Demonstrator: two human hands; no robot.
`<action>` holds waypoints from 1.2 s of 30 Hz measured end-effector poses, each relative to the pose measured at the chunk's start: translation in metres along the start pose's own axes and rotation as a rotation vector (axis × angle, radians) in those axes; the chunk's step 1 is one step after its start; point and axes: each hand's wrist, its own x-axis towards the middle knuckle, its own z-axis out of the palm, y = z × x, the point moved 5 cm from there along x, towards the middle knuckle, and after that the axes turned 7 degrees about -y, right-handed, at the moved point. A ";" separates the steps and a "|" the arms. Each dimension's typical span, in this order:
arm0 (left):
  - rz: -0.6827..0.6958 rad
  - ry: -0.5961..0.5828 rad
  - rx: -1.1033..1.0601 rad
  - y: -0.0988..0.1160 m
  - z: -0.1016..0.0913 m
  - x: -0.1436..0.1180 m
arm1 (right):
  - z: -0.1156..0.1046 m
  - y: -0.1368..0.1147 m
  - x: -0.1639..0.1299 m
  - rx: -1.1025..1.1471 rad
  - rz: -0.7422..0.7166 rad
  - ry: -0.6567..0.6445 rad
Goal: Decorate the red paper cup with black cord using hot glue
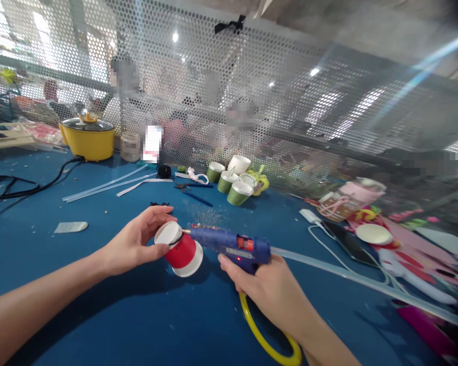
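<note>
My left hand (147,236) grips a small paper cup (185,254), white with a red band and a black line around it. The cup lies tilted, its white base toward the upper left. In my right hand (263,290) is a blue glue gun (229,244) with a red light lit on its side. The gun's metal nozzle points left and meets the cup, or nearly so, beside the black line. A long clear glue stick (328,267) runs out of the gun's back to the right. Below the grip hangs a yellow cord (259,335).
Green-wrapped white cups (240,193) stand at the back, near blue-handled pliers (194,194) and a black ball (164,172). A yellow electric pot (89,140) and a jar (130,146) are back left. A dark phone (347,241) and felt pieces crowd the right. Perforated metal panels (198,76) border the blue table (137,315).
</note>
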 end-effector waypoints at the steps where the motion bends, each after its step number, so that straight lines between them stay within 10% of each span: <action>1: -0.002 0.000 -0.001 0.000 0.000 0.000 | 0.000 -0.001 -0.001 0.019 0.002 -0.008; 16: -0.096 0.044 -0.012 0.010 -0.003 0.002 | -0.023 0.048 0.024 0.518 0.181 0.134; 31: -0.219 -0.228 0.032 0.021 0.016 0.016 | -0.019 0.119 0.063 -0.159 0.417 0.239; 36: -0.260 -0.249 0.003 0.016 0.016 0.018 | -0.021 0.099 0.057 -0.265 0.374 0.268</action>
